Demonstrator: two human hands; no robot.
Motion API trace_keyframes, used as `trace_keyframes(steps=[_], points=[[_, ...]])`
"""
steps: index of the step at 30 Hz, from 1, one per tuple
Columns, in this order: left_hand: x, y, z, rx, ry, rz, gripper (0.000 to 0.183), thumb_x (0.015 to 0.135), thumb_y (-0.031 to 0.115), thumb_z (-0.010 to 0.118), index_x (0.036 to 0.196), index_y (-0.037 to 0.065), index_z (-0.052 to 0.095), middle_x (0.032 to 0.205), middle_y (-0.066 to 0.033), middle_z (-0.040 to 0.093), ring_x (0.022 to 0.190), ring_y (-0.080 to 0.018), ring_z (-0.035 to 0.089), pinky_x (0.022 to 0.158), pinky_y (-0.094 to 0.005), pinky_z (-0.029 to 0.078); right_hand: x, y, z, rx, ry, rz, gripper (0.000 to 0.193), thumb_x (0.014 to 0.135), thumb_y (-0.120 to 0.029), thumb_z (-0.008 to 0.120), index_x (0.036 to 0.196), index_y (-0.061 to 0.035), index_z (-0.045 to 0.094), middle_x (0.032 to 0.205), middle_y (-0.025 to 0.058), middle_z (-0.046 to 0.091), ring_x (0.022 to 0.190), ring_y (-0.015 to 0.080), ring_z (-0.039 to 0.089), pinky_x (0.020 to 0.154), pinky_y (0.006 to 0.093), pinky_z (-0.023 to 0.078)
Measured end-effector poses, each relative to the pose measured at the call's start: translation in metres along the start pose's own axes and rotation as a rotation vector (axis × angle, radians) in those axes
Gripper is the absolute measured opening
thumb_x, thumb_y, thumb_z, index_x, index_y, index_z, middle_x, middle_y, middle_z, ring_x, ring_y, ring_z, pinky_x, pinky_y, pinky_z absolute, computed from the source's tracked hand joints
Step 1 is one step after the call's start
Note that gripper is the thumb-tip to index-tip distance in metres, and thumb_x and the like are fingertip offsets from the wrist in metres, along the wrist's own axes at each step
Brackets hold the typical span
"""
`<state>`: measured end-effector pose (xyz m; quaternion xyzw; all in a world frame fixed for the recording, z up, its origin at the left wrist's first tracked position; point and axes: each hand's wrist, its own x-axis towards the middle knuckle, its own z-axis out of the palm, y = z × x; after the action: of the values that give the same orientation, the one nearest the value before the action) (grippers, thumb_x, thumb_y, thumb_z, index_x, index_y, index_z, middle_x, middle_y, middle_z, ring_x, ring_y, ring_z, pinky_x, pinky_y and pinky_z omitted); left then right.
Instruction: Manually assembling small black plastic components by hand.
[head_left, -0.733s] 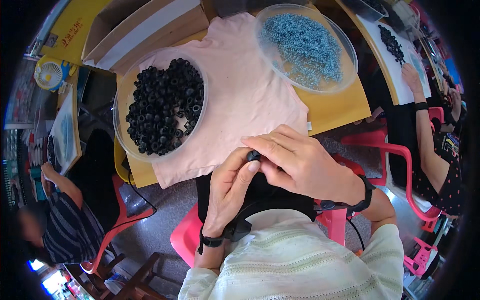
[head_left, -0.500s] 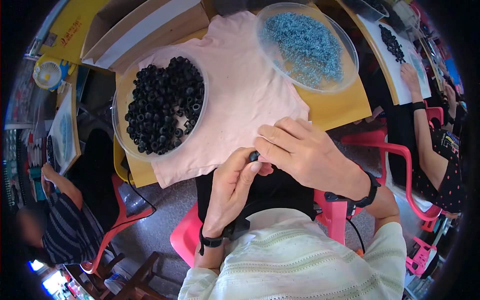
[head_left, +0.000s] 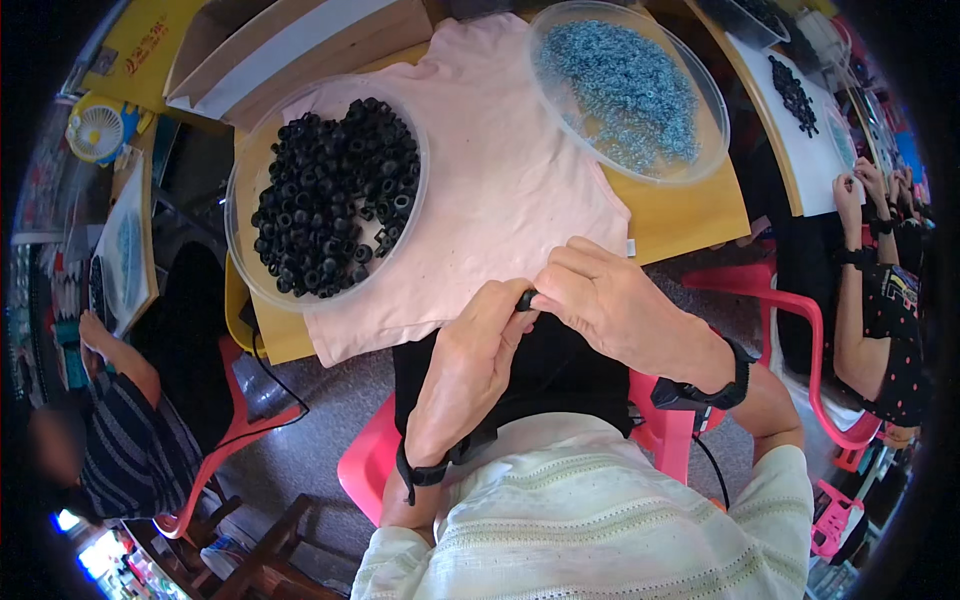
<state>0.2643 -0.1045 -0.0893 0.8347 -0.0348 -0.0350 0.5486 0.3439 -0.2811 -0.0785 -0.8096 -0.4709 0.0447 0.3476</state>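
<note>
A small round black plastic piece (head_left: pixel 526 299) with a hollow look sits where my fingertips meet, above the near edge of the pink cloth (head_left: pixel 480 180). My left hand (head_left: pixel 470 350) is closed, pinching it between thumb and forefinger. My right hand (head_left: pixel 625 310) is closed too, its thumb and fingertips pressed against the piece's right side. Whether the right fingers also hold something tiny is hidden. Left of my hands, a clear round tub (head_left: pixel 231 225) holds a heap of similar black pieces (head_left: pixel 335 190). Farther right, another clear tub (head_left: pixel 712 110) holds many tiny translucent blue pieces (head_left: pixel 615 85).
The cloth covers much of a yellow table (head_left: pixel 690 215). Behind the left tub stands an open cardboard box (head_left: pixel 300 60). Red plastic chairs (head_left: pixel 800 300) stand around. People work at tables on both sides, one in a striped top (head_left: pixel 135 440). A small yellow fan (head_left: pixel 98 130) is far left.
My right fingers have curled in and closed on the black piece, and my left hand has turned over more. At the right, the co-worker's hand has lifted off the black pieces.
</note>
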Motion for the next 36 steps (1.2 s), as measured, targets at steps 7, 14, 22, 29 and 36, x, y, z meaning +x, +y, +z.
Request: trace_keyframes(steps=[7,14,22,29,36], points=[[0.003,-0.001,-0.007,-0.335,-0.101,-0.136,0.021,0.102,0.014,0.052,0.114,-0.003,0.058,0.09,-0.0105,0.066,0.081,-0.018,0.066,0.076,-0.0297,0.053,0.007,-0.003,-0.004,-0.179,0.025,-0.036,0.015,0.079,-0.011,0.066,0.086,-0.0039,0.054,0.079,0.008,0.054,0.077,0.0256,0.056,0.067,0.0355,0.049],[0.001,-0.005,0.001,-0.793,-0.004,-0.256,0.035,0.104,0.024,0.05,0.121,-0.006,0.058,0.1,-0.006,0.067,0.09,-0.0122,0.063,0.085,-0.0263,0.05,0.012,-0.006,0.007,-0.226,0.201,-0.098,0.038,0.071,-0.015,0.071,0.104,-0.0002,0.059,0.086,0.0077,0.057,0.078,0.0233,0.056,0.069,0.0328,0.049],[-0.001,-0.012,0.014,-1.026,-0.08,-0.352,0.034,0.103,0.02,0.051,0.123,-0.007,0.057,0.107,-0.0084,0.066,0.097,-0.0141,0.063,0.091,-0.0289,0.049,0.001,-0.002,0.023,-0.201,0.097,-0.011,0.055,0.064,-0.014,0.079,0.113,0.0025,0.057,0.1,0.0124,0.063,0.086,0.027,0.06,0.076,0.0351,0.052],[0.001,-0.007,0.004,-0.943,-0.111,-0.296,0.028,0.102,0.018,0.052,0.111,-0.006,0.063,0.099,-0.006,0.067,0.092,-0.0111,0.063,0.086,-0.0256,0.048,0.01,-0.007,0.0,-0.159,0.055,-0.043,0.048,0.064,-0.013,0.079,0.106,-0.0001,0.061,0.098,0.0081,0.064,0.085,0.0244,0.061,0.075,0.0342,0.052],[0.006,-0.004,-0.012,-0.712,-0.21,-0.328,0.028,0.101,0.018,0.054,0.104,-0.007,0.067,0.093,-0.0083,0.07,0.087,-0.012,0.064,0.083,-0.025,0.05,0.012,-0.002,0.0,-0.343,0.02,-0.216,0.021,0.07,-0.019,0.07,0.08,-0.0058,0.057,0.078,0.004,0.054,0.079,0.0182,0.055,0.066,0.0285,0.047]])
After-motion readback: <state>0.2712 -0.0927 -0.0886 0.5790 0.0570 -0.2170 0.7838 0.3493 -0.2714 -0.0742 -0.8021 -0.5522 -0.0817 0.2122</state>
